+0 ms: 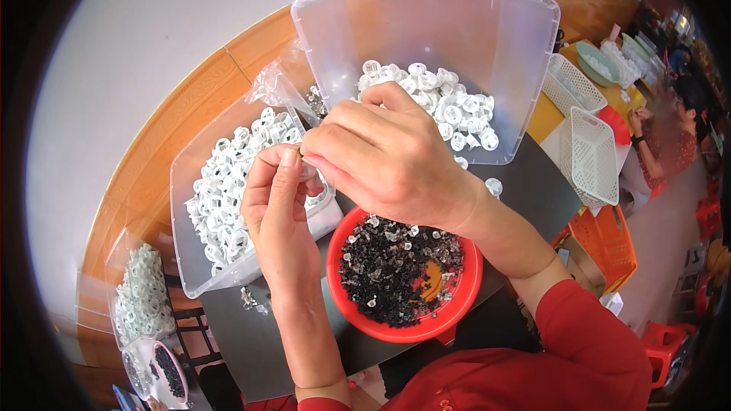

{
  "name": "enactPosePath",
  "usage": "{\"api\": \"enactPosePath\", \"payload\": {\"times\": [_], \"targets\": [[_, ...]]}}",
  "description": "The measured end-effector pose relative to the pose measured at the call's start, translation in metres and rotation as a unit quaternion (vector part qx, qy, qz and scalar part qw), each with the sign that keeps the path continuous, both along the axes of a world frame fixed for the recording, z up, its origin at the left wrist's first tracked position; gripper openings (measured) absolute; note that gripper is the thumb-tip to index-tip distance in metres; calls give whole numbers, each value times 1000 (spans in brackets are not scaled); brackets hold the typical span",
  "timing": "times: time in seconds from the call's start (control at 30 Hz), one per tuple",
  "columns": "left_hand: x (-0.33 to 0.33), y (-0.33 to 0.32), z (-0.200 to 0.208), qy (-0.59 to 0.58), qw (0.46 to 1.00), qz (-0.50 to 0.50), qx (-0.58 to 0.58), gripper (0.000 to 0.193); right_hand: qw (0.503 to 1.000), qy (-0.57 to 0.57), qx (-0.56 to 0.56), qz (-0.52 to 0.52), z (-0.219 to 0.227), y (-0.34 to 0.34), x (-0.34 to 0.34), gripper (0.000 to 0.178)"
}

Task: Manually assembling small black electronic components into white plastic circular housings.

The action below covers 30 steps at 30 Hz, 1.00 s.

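Observation:
My left hand is raised over the dark table, thumb and fingers closed in a pinch. A sliver of a small whitish part shows at its fingertips; the rest is covered. My right hand reaches across and meets it there, its fingers also closed. What the right fingers grip is hidden. Just below the hands stands a red bowl of small black and clear pieces. To the left, a clear plastic bin holds many white ring-like parts. Behind the hands, a second clear bin contains round white and translucent parts.
A few loose pieces lie on the dark table. White baskets and an orange crate are at right, near another seated person. A bag of white parts stands lower left.

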<state>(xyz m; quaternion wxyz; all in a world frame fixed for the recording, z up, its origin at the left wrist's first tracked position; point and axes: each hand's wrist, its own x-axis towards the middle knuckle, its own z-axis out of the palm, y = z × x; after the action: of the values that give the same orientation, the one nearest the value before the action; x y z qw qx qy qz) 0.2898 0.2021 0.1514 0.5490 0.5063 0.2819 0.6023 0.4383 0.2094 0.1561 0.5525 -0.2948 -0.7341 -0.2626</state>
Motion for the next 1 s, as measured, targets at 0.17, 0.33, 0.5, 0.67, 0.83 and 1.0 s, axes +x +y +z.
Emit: {"api": "enactPosePath", "payload": {"times": [0.17, 0.33, 0.5, 0.67, 0.83, 1.0], "targets": [[3, 0, -1, -25, 999, -7, -31, 17, 999, 35, -37, 13, -2, 0, -2, 11], [2, 2, 1, -86, 990, -63, -93, 37, 989, 78, -118, 41, 4, -5, 2, 8], [5, 2, 0, -86, 988, -92, -95, 38, 987, 81, -134, 38, 3, -5, 6, 9], [4, 1, 2, -113, 983, -88, -118, 39, 985, 82, -145, 38, 4, -6, 6, 10], [3, 3, -1, -108, 982, -97, -123, 38, 982, 85, -160, 44, 4, -6, 6, 10], [3, 3, -1, -101, 983, -94, -120, 39, 981, 68, -176, 33, 5, -9, 7, 9]]}}
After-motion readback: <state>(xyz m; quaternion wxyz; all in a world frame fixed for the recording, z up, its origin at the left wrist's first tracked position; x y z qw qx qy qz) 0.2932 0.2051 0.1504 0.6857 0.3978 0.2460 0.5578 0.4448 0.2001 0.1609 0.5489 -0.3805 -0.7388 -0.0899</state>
